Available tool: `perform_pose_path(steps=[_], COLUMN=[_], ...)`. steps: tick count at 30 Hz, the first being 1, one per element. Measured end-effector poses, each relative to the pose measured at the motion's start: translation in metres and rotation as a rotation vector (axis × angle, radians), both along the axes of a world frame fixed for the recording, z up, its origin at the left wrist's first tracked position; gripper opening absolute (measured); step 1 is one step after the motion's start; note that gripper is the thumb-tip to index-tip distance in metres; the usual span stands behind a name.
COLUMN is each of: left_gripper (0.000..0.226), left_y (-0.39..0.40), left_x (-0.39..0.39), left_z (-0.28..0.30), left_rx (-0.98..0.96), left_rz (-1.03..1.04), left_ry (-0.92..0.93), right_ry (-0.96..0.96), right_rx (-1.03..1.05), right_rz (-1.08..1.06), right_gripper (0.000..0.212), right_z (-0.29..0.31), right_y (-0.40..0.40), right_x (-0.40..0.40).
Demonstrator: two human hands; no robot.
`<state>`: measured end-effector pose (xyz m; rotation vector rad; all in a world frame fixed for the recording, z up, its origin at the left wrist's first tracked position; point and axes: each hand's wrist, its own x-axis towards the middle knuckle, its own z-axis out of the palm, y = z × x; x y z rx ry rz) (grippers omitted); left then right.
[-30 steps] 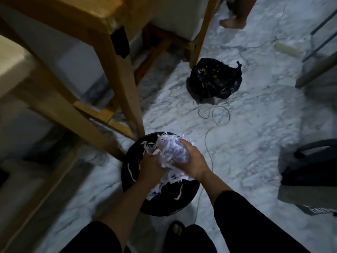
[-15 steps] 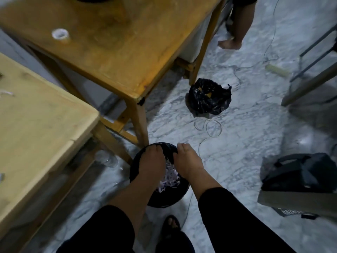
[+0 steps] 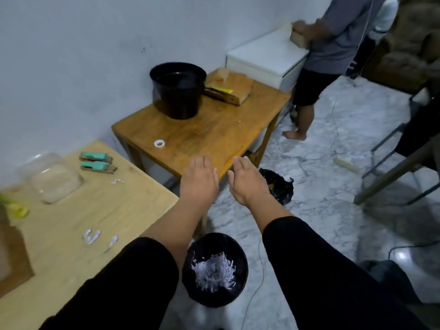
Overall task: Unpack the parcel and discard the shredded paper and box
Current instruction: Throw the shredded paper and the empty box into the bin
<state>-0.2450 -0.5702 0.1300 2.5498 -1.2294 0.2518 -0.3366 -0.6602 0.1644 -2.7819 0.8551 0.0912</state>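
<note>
Hands first: my left hand [image 3: 199,181] and right hand [image 3: 247,183] have come up out of the bin, both open and empty, side by side at mid-frame. Below them, bottom centre, the shredded paper [image 3: 213,271] now lies inside the black bin [image 3: 190,258]. Stray shreds [image 3: 91,236] remain on the pale table [image 3: 95,210] at lower left, so more clearing is needed.

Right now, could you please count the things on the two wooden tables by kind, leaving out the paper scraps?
Black pot: 1
Wooden board: 1
White tape ring: 1
Green-topped packs: 2
Clear plastic tub: 1
Total: 6
</note>
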Motion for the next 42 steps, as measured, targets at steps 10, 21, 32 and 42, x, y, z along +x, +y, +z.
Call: perform_pose_path(steps=[10, 21, 32, 42], left_gripper=[0.044, 0.065, 0.107, 0.084], left_y=[0.119, 0.264, 0.256, 0.200], left_x=[0.065, 0.073, 0.097, 0.151], left_z=[0.025, -0.126, -0.174, -0.181], left_rx=[-0.038, 0.194, 0.081, 0.087], left_rz=[0.374, 0.656, 0.648, 0.678], left_ry=[0.043, 0.386, 0.425, 0.411], right_ry=[-0.086, 0.136, -0.009, -0.068], right_rx=[0.019, 0.327, 0.345, 0.451], right_rz=[0.232, 0.322, 0.354, 0.776], right_gripper=[0.055, 0.060, 0.066, 0.048], right_z=[0.020, -0.106, -0.179, -0.188], right_y=[0.078, 0.169, 0.139, 0.154], right_x=[0.095, 0.150, 0.244, 0.274])
